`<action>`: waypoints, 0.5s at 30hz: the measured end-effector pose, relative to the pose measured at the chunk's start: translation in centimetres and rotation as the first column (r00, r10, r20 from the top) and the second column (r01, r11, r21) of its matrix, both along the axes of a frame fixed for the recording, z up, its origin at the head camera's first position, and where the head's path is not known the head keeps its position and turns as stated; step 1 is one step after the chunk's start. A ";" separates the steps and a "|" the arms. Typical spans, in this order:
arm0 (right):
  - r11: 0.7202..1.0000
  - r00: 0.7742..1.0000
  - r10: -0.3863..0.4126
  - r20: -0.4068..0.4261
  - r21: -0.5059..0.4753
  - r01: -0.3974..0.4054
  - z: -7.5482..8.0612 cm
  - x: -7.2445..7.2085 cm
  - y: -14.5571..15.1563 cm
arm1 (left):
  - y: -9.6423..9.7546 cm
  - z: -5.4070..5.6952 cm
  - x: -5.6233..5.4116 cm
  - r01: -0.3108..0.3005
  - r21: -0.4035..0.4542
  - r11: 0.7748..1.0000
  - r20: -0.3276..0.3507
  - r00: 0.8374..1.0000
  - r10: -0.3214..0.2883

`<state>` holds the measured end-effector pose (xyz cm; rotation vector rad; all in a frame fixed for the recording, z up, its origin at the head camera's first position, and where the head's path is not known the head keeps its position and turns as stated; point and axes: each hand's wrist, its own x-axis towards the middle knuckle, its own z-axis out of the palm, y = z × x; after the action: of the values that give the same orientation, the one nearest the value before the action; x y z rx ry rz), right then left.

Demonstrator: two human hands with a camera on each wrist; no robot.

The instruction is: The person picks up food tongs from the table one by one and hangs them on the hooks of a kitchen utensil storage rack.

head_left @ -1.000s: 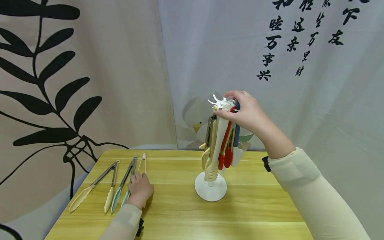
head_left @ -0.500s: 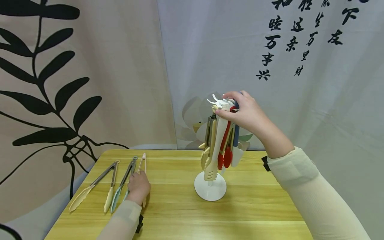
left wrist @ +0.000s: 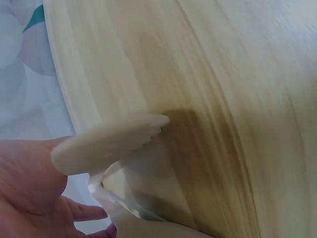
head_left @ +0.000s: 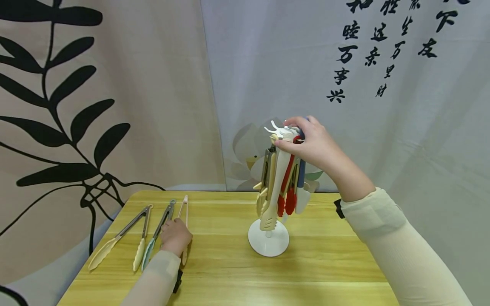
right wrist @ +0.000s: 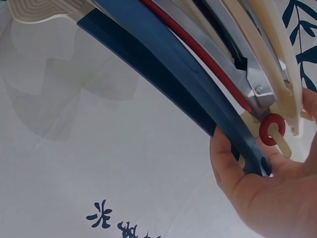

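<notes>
On the left of the table, my left hand [head_left: 176, 237] holds pale pink tongs [head_left: 184, 204]; their hinged end points away from me. In the left wrist view, one scalloped tip [left wrist: 114, 139] of these tongs juts past the thumb. Right beside them lie blue-tipped tongs [head_left: 158, 231], partly hidden by the hand, then cream-tipped tongs [head_left: 122, 231], spread apart. My right hand [head_left: 311, 140] grips the top of a white utensil stand [head_left: 269, 244]. Several utensils hang from it, including a cream slotted turner [head_left: 272, 212], red-tipped tongs [head_left: 291, 199] and a blue-handled tool [right wrist: 173, 69] that the fingers touch.
The wooden table [head_left: 325, 263] runs under everything, its back edge close to a printed curtain [head_left: 164, 106]. White hooks [head_left: 278, 129] stick out from the stand's top.
My left hand shifts slightly, and the pink tongs' hinged end moves a little right. More of the blue-tipped tongs is covered by the hand. The right hand stays on the stand.
</notes>
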<state>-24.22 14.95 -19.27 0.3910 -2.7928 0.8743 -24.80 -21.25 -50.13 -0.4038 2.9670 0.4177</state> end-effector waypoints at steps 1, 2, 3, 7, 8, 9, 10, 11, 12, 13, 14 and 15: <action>1.000 1.000 -0.001 0.001 0.000 0.001 0.0 0.0 0.0 | 0.1 0.1 -0.1 -0.006 0.010 1.000 0.009 1.000 0.006; 1.000 1.000 -0.002 0.002 0.001 0.002 0.0 0.0 0.0 | 0.2 0.0 -0.2 -0.011 0.017 1.000 0.018 1.000 0.011; 1.000 1.000 -0.003 0.002 0.002 0.003 0.0 0.0 0.0 | 0.3 0.0 -0.3 -0.016 0.025 1.000 0.029 0.999 0.015; 1.000 1.000 -0.004 0.007 0.005 0.004 0.0 0.0 0.0 | 0.7 -0.1 -0.6 -0.031 0.057 0.998 0.062 0.998 0.028; 1.000 1.000 -0.004 0.008 0.006 0.004 0.0 0.0 0.0 | 0.7 -0.1 -0.6 -0.028 0.058 0.998 0.064 0.998 0.024; 1.000 1.000 -0.005 0.009 0.007 0.004 0.0 0.0 0.0 | 0.8 0.0 -0.5 -0.025 0.062 0.998 0.065 0.998 0.021; 1.000 1.000 -0.003 0.010 0.007 0.003 0.0 0.0 0.0 | 0.9 0.0 -0.5 -0.023 0.068 0.997 0.062 0.998 0.019; 1.000 1.000 -0.004 0.010 0.008 0.004 0.0 0.0 0.0 | 0.9 0.0 -0.5 -0.018 0.077 0.997 0.056 0.998 0.014; 1.000 1.000 -0.004 0.011 0.010 0.004 0.0 0.0 0.0 | 1.0 0.1 -0.4 -0.013 0.082 0.997 0.050 0.999 0.009; 1.000 1.000 -0.006 0.012 0.011 0.005 0.0 0.0 0.0 | 1.0 0.0 -0.4 -0.008 0.088 0.996 0.041 0.999 0.005; 1.000 1.000 -0.004 0.013 0.010 0.004 0.0 0.0 0.0 | 1.1 0.1 -0.4 -0.001 0.088 0.996 0.033 0.999 -0.002; 1.000 1.000 -0.004 0.015 0.009 0.003 0.1 0.0 0.0 | 1.1 0.0 -0.4 0.004 0.088 0.996 0.023 1.000 -0.006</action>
<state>-24.21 14.92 -19.21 0.3822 -2.8115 0.8676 -25.24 -20.11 -50.11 -0.3887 2.9134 0.5370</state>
